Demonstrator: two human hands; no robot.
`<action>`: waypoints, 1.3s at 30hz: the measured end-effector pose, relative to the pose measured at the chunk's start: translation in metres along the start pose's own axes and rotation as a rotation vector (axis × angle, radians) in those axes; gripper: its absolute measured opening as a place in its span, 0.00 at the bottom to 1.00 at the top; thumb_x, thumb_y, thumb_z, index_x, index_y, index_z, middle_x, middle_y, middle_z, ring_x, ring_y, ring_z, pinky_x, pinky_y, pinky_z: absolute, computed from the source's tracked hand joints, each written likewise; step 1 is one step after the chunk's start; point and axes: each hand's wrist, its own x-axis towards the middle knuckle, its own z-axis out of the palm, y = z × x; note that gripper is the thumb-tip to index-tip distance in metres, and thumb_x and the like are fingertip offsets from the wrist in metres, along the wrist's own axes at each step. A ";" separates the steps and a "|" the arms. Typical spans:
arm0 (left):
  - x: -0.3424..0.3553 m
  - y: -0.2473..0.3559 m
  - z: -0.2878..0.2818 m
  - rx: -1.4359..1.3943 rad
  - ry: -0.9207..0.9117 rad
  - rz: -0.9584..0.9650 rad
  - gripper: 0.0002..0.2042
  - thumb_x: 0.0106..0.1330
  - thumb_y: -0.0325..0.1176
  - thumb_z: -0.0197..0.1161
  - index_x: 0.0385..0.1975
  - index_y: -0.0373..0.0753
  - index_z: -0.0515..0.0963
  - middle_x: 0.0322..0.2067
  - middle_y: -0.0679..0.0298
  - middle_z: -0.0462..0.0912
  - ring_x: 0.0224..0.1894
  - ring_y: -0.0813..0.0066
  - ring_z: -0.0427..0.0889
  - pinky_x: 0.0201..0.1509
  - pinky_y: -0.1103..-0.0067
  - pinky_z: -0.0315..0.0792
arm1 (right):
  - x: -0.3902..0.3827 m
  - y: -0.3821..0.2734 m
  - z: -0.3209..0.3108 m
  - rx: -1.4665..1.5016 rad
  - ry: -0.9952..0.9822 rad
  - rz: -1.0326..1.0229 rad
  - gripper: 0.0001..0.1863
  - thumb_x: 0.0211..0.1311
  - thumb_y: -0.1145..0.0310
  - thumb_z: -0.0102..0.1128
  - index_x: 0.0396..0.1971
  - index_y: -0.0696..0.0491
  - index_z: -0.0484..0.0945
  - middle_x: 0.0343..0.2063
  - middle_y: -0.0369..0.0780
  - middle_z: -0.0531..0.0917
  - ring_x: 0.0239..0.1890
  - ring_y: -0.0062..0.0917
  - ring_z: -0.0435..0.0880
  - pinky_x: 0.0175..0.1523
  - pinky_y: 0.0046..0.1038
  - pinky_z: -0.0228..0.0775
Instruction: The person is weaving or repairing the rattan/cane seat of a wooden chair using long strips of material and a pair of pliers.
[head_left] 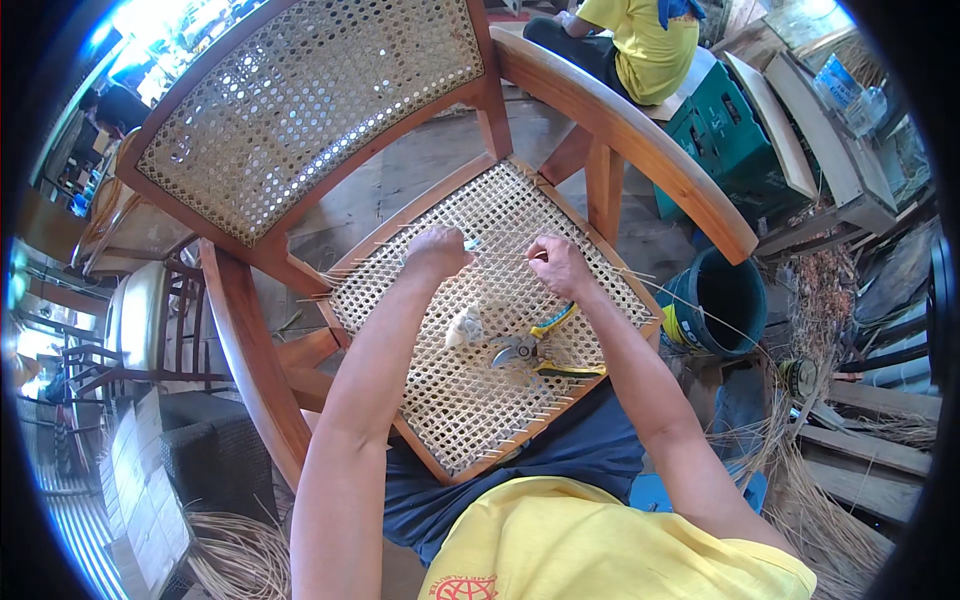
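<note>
A wooden armchair's woven cane seat (440, 395) lies in front of me, with loose strand ends sticking out along its edges. My left hand (437, 252) is closed over the far left part of the seat. From its thumb side pokes a small pale blue-white thing (472, 243) whose kind I cannot make out. To the right, my right hand (558, 265) is pinched just above the weave; whatever its fingers hold is too small to name. Pruning shears (518, 350) with yellow and black handles rest on the seat beside a crumpled whitish lump (465, 327).
The chair's cane backrest (310, 110) rises beyond the seat, and its curved armrests (640, 130) flank it. At right stand a dark bucket (728, 300), a green crate (715, 140) and heaps of loose cane strands (800, 480). Another person in yellow (655, 50) sits at the back.
</note>
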 end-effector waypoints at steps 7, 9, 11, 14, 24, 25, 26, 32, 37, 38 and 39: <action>0.002 -0.045 0.001 0.085 0.034 -0.135 0.17 0.65 0.44 0.61 0.49 0.43 0.81 0.49 0.54 0.83 0.53 0.57 0.82 0.57 0.66 0.75 | 0.000 -0.004 -0.008 0.003 -0.115 0.095 0.09 0.54 0.67 0.63 0.36 0.48 0.84 0.36 0.39 0.83 0.43 0.31 0.83 0.51 0.34 0.75; -0.016 -0.074 -0.011 0.015 0.165 -0.251 0.15 0.63 0.40 0.64 0.46 0.42 0.84 0.50 0.56 0.83 0.52 0.59 0.83 0.56 0.67 0.77 | -0.007 -0.007 -0.015 -0.038 -0.125 0.085 0.10 0.55 0.66 0.64 0.37 0.47 0.84 0.35 0.39 0.82 0.43 0.30 0.82 0.51 0.34 0.74; -0.010 -0.089 -0.001 0.081 0.231 -0.278 0.15 0.63 0.40 0.64 0.46 0.42 0.84 0.50 0.56 0.83 0.53 0.58 0.83 0.56 0.66 0.77 | -0.011 -0.008 -0.018 -0.062 -0.161 -0.101 0.11 0.58 0.63 0.64 0.41 0.45 0.84 0.37 0.41 0.80 0.44 0.32 0.82 0.53 0.35 0.74; -0.012 -0.089 0.001 0.140 0.252 -0.340 0.14 0.65 0.39 0.62 0.47 0.42 0.83 0.51 0.55 0.83 0.55 0.58 0.82 0.56 0.66 0.77 | -0.014 -0.012 -0.015 -0.070 -0.191 -0.093 0.13 0.61 0.61 0.64 0.43 0.47 0.83 0.42 0.44 0.78 0.46 0.34 0.81 0.54 0.36 0.74; -0.060 -0.065 -0.076 0.258 0.131 -0.434 0.15 0.68 0.37 0.60 0.50 0.39 0.83 0.53 0.55 0.83 0.57 0.62 0.81 0.59 0.69 0.76 | 0.050 -0.077 0.067 -0.309 -0.159 -0.309 0.14 0.72 0.55 0.55 0.44 0.49 0.82 0.45 0.42 0.77 0.48 0.27 0.77 0.49 0.30 0.75; -0.071 -0.060 -0.085 0.282 0.103 -0.476 0.18 0.69 0.44 0.61 0.50 0.38 0.82 0.54 0.56 0.82 0.57 0.62 0.81 0.59 0.69 0.76 | 0.054 -0.088 0.069 -0.274 -0.184 -0.301 0.14 0.71 0.55 0.57 0.43 0.49 0.83 0.41 0.40 0.80 0.43 0.23 0.78 0.44 0.25 0.74; -0.072 -0.070 -0.083 0.281 0.103 -0.482 0.18 0.69 0.44 0.61 0.50 0.38 0.82 0.54 0.56 0.82 0.57 0.62 0.81 0.59 0.69 0.76 | 0.059 -0.092 0.064 -0.274 -0.187 -0.306 0.14 0.71 0.55 0.57 0.43 0.49 0.83 0.41 0.40 0.80 0.43 0.23 0.78 0.44 0.25 0.74; -0.026 -0.120 -0.053 0.012 -0.092 -0.544 0.24 0.69 0.55 0.57 0.38 0.36 0.85 0.37 0.54 0.87 0.45 0.65 0.86 0.52 0.68 0.76 | 0.070 -0.105 0.012 0.514 -0.210 -0.041 0.15 0.66 0.58 0.63 0.41 0.55 0.85 0.23 0.32 0.82 0.26 0.14 0.77 0.34 0.23 0.69; 0.021 -0.068 -0.001 -0.184 -0.168 0.048 0.27 0.68 0.54 0.52 0.22 0.34 0.82 0.23 0.59 0.84 0.26 0.70 0.83 0.40 0.66 0.76 | 0.078 -0.045 0.013 -0.174 -0.329 0.154 0.11 0.54 0.59 0.65 0.37 0.43 0.89 0.45 0.44 0.87 0.48 0.37 0.87 0.59 0.34 0.76; 0.019 -0.060 0.004 -0.192 -0.179 0.045 0.27 0.68 0.54 0.52 0.22 0.34 0.82 0.23 0.59 0.84 0.26 0.70 0.83 0.40 0.66 0.76 | 0.075 -0.044 0.017 -0.174 -0.341 0.160 0.11 0.54 0.59 0.65 0.37 0.43 0.89 0.45 0.44 0.87 0.48 0.37 0.87 0.59 0.34 0.76; 0.018 -0.053 0.009 -0.231 -0.218 0.018 0.26 0.67 0.54 0.52 0.25 0.34 0.82 0.23 0.60 0.84 0.26 0.71 0.83 0.41 0.67 0.77 | 0.072 -0.044 0.022 -0.162 -0.282 0.168 0.12 0.52 0.59 0.65 0.35 0.46 0.89 0.38 0.44 0.88 0.42 0.34 0.87 0.52 0.33 0.77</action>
